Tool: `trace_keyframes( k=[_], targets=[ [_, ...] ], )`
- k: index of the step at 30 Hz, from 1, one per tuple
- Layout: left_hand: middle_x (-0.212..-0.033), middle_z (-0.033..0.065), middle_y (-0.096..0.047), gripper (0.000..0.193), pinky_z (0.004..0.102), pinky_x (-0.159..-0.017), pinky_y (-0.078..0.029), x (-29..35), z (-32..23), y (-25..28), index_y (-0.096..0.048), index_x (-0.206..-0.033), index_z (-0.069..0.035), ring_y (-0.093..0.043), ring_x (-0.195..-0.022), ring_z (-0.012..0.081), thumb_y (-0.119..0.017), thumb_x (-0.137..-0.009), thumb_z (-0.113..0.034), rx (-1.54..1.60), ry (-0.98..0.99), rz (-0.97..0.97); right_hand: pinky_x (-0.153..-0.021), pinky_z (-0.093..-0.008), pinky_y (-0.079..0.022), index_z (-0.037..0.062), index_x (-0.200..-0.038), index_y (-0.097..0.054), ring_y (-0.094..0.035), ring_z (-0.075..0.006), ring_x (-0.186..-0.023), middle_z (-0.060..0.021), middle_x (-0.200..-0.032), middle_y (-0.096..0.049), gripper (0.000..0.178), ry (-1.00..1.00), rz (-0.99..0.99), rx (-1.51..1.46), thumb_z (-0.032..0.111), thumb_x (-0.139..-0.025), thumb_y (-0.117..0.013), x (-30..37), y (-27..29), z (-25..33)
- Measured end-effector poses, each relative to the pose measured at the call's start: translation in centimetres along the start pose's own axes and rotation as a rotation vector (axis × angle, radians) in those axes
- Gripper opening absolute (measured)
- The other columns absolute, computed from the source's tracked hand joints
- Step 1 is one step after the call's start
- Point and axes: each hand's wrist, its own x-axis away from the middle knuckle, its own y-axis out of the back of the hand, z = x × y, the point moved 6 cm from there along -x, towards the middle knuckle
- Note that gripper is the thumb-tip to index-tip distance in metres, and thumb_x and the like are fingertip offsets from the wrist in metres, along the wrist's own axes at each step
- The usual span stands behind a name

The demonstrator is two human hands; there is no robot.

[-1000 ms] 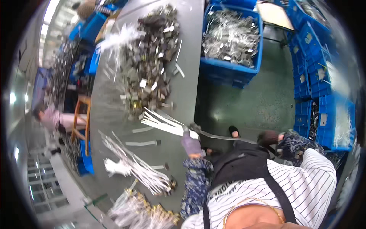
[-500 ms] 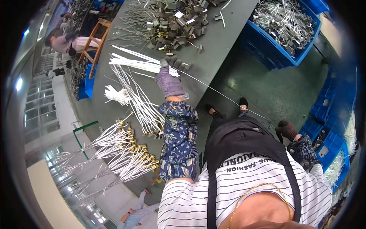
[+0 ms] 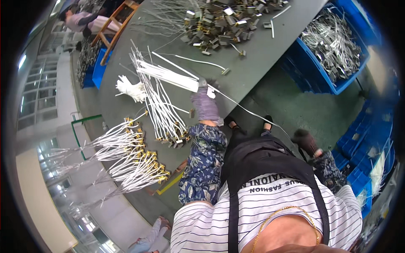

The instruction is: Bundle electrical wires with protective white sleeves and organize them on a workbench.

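My left hand, in a purple-grey glove, is closed around the near end of a bundle of white sleeves above the grey table. From that hand a thin white wire runs slack past the table edge to my right hand. The right hand wears a dark brown glove and is closed on the wire's end; its fingertips are partly hidden. Beyond the left hand, a wire with a small grey block lies on the table. Under the bundle's far end lie white-sleeved wires with small blocks at their near ends.
A heap of grey blocks with wires covers the far table. Bundled wires with yellow-taped ends lie at the left edge, near a tuft of white sleeves. Blue crates stand right. A co-worker is far left.
My left hand has come nearer to my body, drawing the sleeve bundle along. The view has shifted, moving the table contents rightward. My right hand stays low at the right with the wire.
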Motion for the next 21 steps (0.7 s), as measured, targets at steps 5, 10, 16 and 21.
trace_keyframes(
  k=[5,10,16,21],
  targets=[
    [-0.071,0.0052,-0.064,0.025,0.0309,-0.053,-0.048,0.4,2.4,-0.8,-0.064,-0.084,0.000,-0.061,-0.061,0.0132,-0.070,-0.086,-0.024,-0.395,0.284,0.129,-0.074,-0.0304,-0.051,0.0050,-0.127,-0.055,-0.060,-0.0138,-0.082,-0.0091,-0.108,-0.064,0.048,0.467,0.262,-0.395,0.023,-0.086,-0.071,-7.5,-6.5,18.4],
    [-0.079,0.0209,-0.068,0.034,0.0468,-0.069,-0.050,-6.0,-1.1,2.2,-0.068,-0.094,0.000,-0.066,-0.075,0.0378,-0.069,-0.083,-0.033,-1.198,-0.333,-0.039,-0.079,-0.0347,-0.051,0.0081,-0.137,-0.046,-0.064,-0.0215,-0.092,-0.0125,-0.118,-0.061,0.063,0.777,-0.145,0.088,0.031,-0.085,-0.073,-11.8,-5.6,30.2],
    [-0.072,0.0161,-0.066,0.039,0.0420,-0.059,-0.050,-8.2,1.6,3.1,-0.065,-0.081,-0.002,-0.066,-0.067,0.0281,-0.065,-0.088,-0.040,-0.572,-0.055,-0.079,-0.082,-0.0443,-0.050,0.0040,-0.108,-0.063,-0.064,-0.0391,-0.093,-0.0192,-0.109,-0.065,0.051,0.651,-0.430,0.618,0.048,-0.083,-0.068,-23.4,-0.6,30.8],
    [-0.075,0.0067,-0.065,0.030,0.0314,-0.056,-0.055,0.4,8.9,-2.3,-0.063,-0.094,-0.004,-0.065,-0.065,0.0170,-0.069,-0.090,-0.034,0.013,0.279,0.086,-0.057,-0.0399,-0.045,0.0040,-0.088,-0.063,-0.059,-0.0287,-0.066,-0.0129,-0.081,-0.062,0.022,0.465,-0.125,0.211,0.026,-0.088,-0.062,-17.0,-1.4,19.5]
  ],
)
